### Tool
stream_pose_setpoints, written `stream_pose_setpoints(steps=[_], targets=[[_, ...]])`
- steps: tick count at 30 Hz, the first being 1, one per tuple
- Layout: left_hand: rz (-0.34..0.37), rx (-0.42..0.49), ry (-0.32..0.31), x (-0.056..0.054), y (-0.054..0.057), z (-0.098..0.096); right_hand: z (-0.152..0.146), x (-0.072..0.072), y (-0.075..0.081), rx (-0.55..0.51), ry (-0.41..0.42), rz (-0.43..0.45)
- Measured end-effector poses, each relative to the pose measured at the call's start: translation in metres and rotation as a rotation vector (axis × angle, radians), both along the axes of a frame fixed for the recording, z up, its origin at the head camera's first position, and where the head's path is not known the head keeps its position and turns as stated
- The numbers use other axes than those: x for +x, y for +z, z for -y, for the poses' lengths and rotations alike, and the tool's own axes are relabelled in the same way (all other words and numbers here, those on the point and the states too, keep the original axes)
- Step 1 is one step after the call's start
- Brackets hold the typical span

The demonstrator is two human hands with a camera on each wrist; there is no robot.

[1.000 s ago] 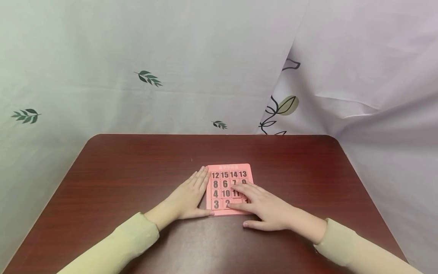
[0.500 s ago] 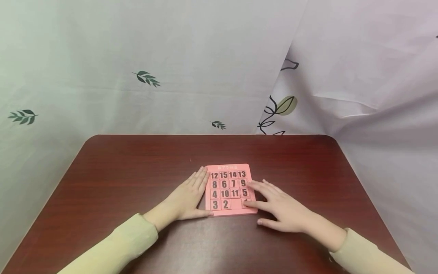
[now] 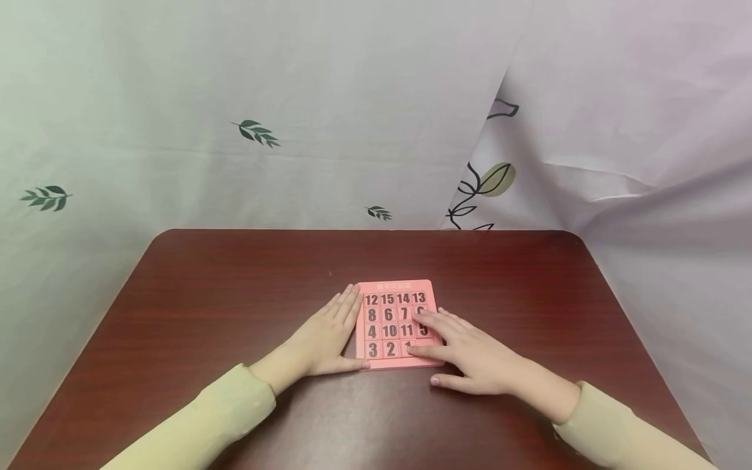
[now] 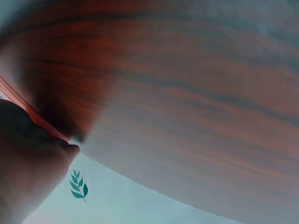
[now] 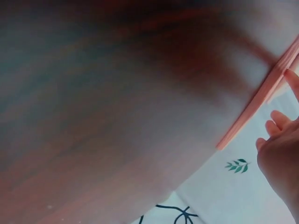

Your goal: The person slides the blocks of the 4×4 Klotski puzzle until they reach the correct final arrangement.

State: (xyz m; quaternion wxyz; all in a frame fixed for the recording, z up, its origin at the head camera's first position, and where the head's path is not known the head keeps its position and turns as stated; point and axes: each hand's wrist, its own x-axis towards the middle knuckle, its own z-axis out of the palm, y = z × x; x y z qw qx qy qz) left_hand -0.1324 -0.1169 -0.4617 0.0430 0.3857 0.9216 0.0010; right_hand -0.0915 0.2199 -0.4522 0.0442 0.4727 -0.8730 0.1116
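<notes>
A pink sliding number puzzle [image 3: 392, 286] lies flat on the table, with black-numbered tiles in rows. My left hand [image 3: 324, 339] rests along its left edge, fingers straight and thumb at the lower left corner. In the left wrist view, part of the left hand [image 4: 35, 158] touches the puzzle's pink edge [image 4: 39, 120]. My right hand [image 3: 478, 356] reaches over the right side with spread fingers. One fingertip touches the tile numbered 1 [image 3: 407, 346] in the bottom row; another partly covers the 9. The bottom right corner slot is mostly hidden under the right hand.
The dark red-brown wooden table [image 3: 258, 274] has rounded far corners. A pale cloth [image 3: 329, 98] with printed leaves hangs behind it, and more cloth [image 3: 664, 196] hangs folded at the right.
My right hand moved right onto the 1 tile, then left. The 1 tile slid left into the third slot of the bottom row. My left hand stayed in place.
</notes>
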Motion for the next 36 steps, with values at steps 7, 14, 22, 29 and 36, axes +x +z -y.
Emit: stream_pose_setpoints(steps=[7, 14, 22, 29, 36], targets=[[0.002, -0.006, 0.003, -0.001, 0.001, 0.0, -0.007, -0.011, 0.004, -0.02, -0.059, 0.009], [-0.001, -0.005, 0.002, -0.002, 0.0, -0.001, -0.021, -0.013, 0.002, -0.024, -0.098, 0.036], [-0.005, -0.014, -0.001, -0.003, 0.001, 0.0, -0.022, -0.011, 0.0, -0.12, 0.01, -0.01], [-0.001, -0.018, 0.002, -0.003, 0.001, 0.0, -0.017, -0.03, 0.001, -0.057, -0.119, 0.059], [0.007, -0.004, 0.0, -0.001, 0.001, -0.001, -0.015, -0.039, 0.001, 0.017, -0.203, 0.149]])
